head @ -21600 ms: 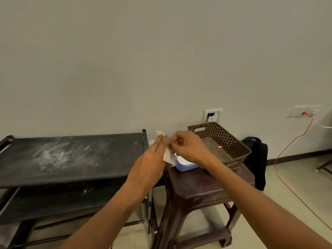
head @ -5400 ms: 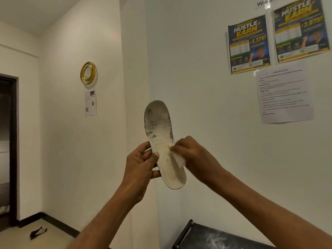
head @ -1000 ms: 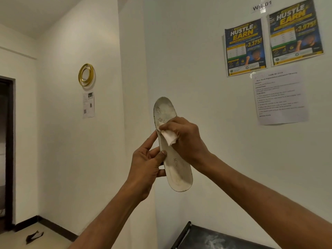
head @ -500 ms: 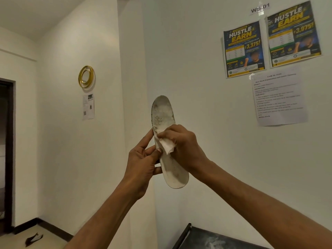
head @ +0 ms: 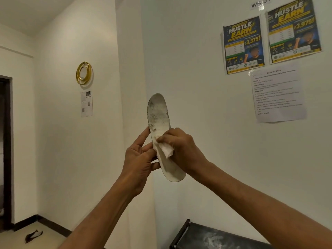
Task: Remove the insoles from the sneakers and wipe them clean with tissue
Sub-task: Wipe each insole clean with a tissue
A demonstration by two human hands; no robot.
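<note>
While both arms reach up in front of the person, the left hand (head: pixel 139 159) grips the insole (head: pixel 159 114) around its middle, with the thumb curled onto the front and the first finger laid up along the left edge. The insole is held in the air, nearly upright, wider end up and top leaning slightly left. Grey patches stain its upper half; the lower half looks paler. The right hand (head: pixel 183 150) pinches a crumpled white tissue (head: pixel 166 150) in its curled fingers and presses it against the face of the insole about halfway along, just beside the left thumb.

Below the hands, at the bottom edge, the corner of a black rack (head: pixel 215 238) shows, its top dusted with pale smears. On the wall behind, to the right, 2 blue and yellow posters (head: pixel 242 45) hang side by side, with a printed sheet (head: pixel 278 94) just under them. On the farther wall to the left, a gold ring (head: pixel 83 73) hangs above a small notice (head: pixel 86 103). Farther left is a dark doorway (head: pixel 5 150), and a dark scrap (head: pixel 33 235) lies on the floor near it.
</note>
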